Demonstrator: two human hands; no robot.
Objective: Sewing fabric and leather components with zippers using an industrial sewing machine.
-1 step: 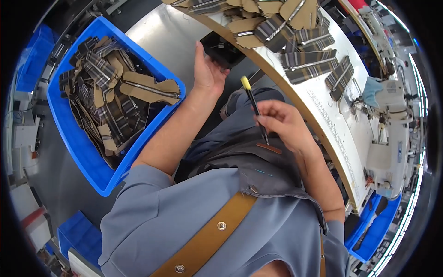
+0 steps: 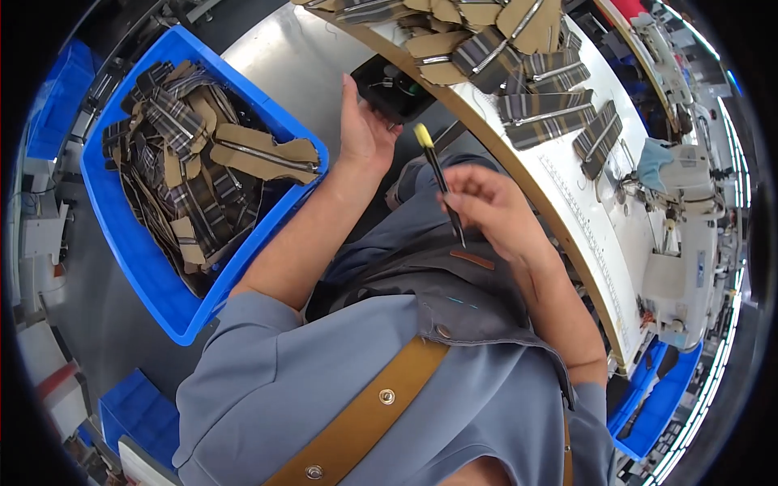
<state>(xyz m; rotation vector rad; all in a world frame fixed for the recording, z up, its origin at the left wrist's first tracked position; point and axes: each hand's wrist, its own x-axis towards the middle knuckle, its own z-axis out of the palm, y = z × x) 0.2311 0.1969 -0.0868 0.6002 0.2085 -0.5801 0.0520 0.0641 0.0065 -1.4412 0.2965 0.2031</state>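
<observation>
My right hand (image 2: 486, 204) is closed around a slim black tool (image 2: 438, 174) with a yellow upper end and a thin, pointed lower end; I cannot tell its exact kind. It is held at a slant above my dark apron (image 2: 389, 263). My left hand (image 2: 366, 134) reaches forward with the thumb raised and the fingers apart, nothing visible in it. Its fingertips are beside a black tray (image 2: 393, 87) under the table edge, and some are partly hidden; whether they touch the tray I cannot tell.
A blue bin (image 2: 130, 259) of plaid and tan fabric pieces with zippers stands at my left on a metal surface (image 2: 279, 53). More zippered plaid pieces (image 2: 547, 109) lie on the curved white table (image 2: 567, 190) ahead and right. A sewing machine (image 2: 685, 186) stands at the far right.
My right hand has shifted slightly left and up with the black tool, whose yellow end sits a little higher. My left hand stays nearly in place.
</observation>
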